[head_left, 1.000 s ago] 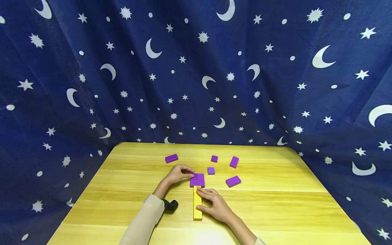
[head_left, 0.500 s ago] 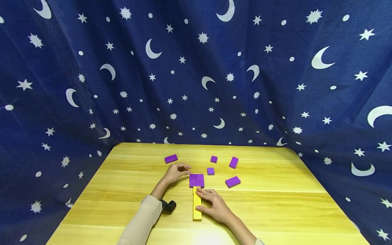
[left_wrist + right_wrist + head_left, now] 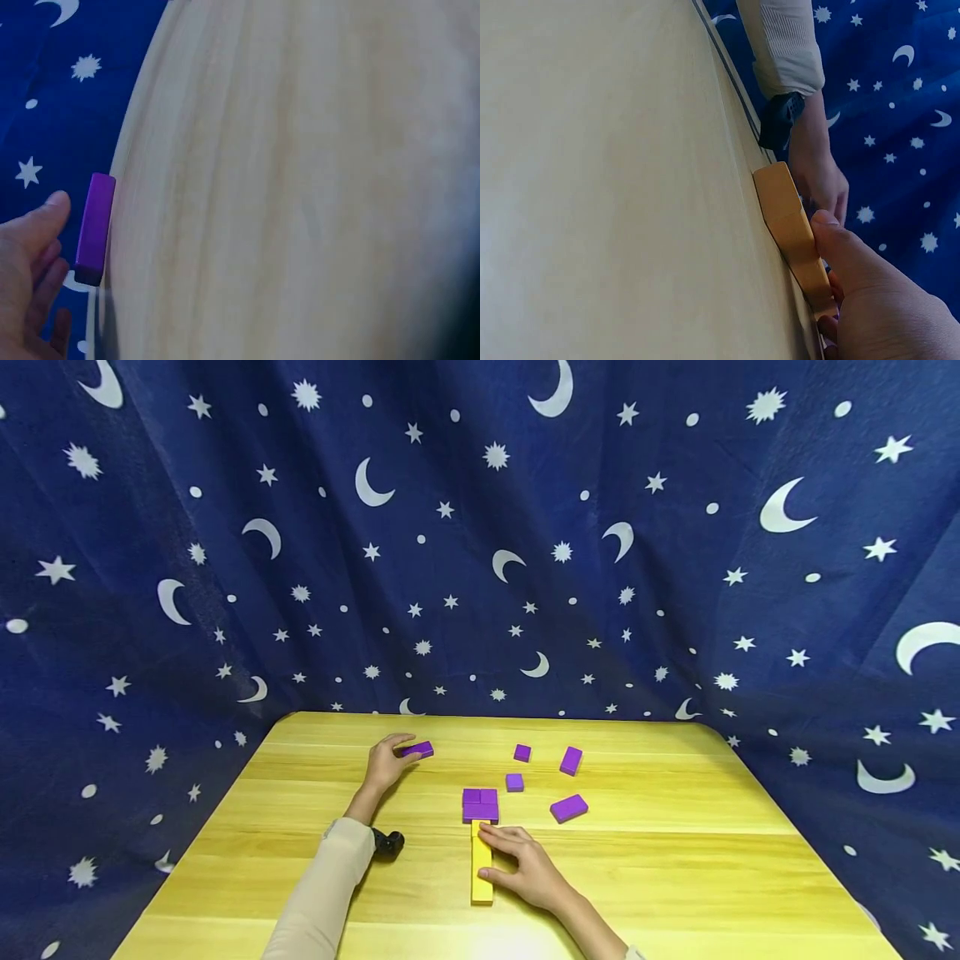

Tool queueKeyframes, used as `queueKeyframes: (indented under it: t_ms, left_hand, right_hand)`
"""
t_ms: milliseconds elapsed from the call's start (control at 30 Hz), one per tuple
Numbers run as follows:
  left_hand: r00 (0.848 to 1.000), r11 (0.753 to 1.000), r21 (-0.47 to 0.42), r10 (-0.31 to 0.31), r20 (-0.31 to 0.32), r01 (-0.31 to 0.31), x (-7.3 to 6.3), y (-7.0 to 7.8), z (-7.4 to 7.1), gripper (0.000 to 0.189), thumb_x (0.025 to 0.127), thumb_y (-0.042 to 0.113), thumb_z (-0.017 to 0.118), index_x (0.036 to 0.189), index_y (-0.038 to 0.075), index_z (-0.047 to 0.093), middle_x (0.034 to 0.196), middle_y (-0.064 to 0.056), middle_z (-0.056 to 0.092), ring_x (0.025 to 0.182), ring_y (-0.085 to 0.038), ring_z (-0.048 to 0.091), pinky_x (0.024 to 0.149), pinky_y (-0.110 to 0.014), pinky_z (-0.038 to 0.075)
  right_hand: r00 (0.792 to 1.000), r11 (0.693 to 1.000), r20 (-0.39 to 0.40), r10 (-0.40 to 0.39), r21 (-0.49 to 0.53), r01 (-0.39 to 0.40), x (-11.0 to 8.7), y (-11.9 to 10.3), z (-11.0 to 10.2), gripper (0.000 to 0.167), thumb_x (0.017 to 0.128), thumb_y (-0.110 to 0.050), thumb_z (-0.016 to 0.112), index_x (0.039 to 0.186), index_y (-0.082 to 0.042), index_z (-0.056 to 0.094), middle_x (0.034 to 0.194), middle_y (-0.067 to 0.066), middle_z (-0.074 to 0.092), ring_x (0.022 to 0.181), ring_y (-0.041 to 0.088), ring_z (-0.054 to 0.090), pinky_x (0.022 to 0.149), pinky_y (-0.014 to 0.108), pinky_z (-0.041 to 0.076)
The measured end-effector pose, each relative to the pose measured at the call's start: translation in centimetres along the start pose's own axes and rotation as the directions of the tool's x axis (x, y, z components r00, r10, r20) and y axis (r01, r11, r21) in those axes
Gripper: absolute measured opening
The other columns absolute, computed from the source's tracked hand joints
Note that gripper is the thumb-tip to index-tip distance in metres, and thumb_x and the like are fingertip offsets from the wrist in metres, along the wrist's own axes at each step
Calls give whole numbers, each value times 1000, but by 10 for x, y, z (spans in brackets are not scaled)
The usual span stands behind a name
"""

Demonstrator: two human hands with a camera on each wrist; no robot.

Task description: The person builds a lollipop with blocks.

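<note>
Purple and loose, the block (image 3: 424, 748) near the far edge of the table (image 3: 712, 877) now has the left hand (image 3: 384, 767), moved over from the purple cluster (image 3: 480, 812), spread at its end, apparently becoming the piece in work, while the right hand (image 3: 531, 868) rests extended fingers on the yellow bar (image 3: 482, 887).

Purple oblong block (image 3: 423, 749), flat on the table (image 3: 675, 793), far left — just beside the left hand (image 3: 386, 766); straight yellow strip (image 3: 482, 857), lengthwise — touched by the right hand (image 3: 528, 868).

Eight purple blocks (image 3: 568, 808), apparently two yellow blocks (image 3: 482, 854), and two hands (image 3: 534, 872) are visible.
</note>
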State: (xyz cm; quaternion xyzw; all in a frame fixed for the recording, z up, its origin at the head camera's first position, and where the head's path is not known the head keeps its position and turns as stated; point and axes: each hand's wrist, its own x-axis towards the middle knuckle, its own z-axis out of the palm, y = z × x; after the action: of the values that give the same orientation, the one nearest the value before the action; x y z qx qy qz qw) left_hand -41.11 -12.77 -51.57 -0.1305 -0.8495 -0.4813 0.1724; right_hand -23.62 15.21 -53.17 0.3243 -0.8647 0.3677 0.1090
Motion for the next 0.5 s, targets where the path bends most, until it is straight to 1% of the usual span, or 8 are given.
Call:
queueKeyframes:
  t_ms: [167,233,300,367,433,500]
  left_hand:
    - [998,998,23,-64,27,63,-2,-6,1,39,78,4,73,114,-5,62,114,-24,59,101,-37,59,85,-44,50]
    - [997,996,43,-77,30,76,-3,-7,2,38,78,6,73,113,-5,63,112,-23,60,100,-35,59,85,-42,50]
    - [997,995,73,-69,23,67,-5,-6,4,37,77,7,74,111,-5,65,108,-22,61,97,-34,60,82,-41,52]
    - [999,996,76,-53,11,52,-8,-4,7,36,75,7,76,108,-4,66,105,-22,62,93,-34,61,80,-41,52]
    - [999,997,57,-44,-1,44,-12,-1,10,35,73,7,77,105,-3,68,101,-20,63,90,-32,62,78,-40,53]
    - [999,999,19,-39,4,39,-19,2,12,34,73,8,78,105,-2,68,100,-18,64,89,-30,63,78,-38,53]
  right_hand:
    - [1000,1000,-1,-4,4,4,1,-1,0,55,85,-41,64,128,-9,56,136,0,48,117,16,46,96,44,40]
    - [1000,1000,-1,4,14,-4,1,-1,-1,56,84,-42,64,128,-9,56,136,-1,49,117,16,46,97,44,40]
    - [1000,1000,-3,10,21,-10,1,-1,-1,56,83,-42,65,127,-9,57,135,-1,49,117,16,46,97,44,40]
    - [1000,1000,-3,13,23,-13,1,-1,-1,56,83,-42,65,127,-9,57,135,-1,49,117,16,46,98,43,39]
    - [1000,1000,0,18,23,-18,0,-1,-1,57,83,-42,65,128,-9,57,136,-2,49,117,16,46,98,43,40]
    - [1000,1000,4,21,23,-21,0,-1,-1,56,83,-42,65,128,-10,57,136,-2,48,117,15,46,98,43,40]
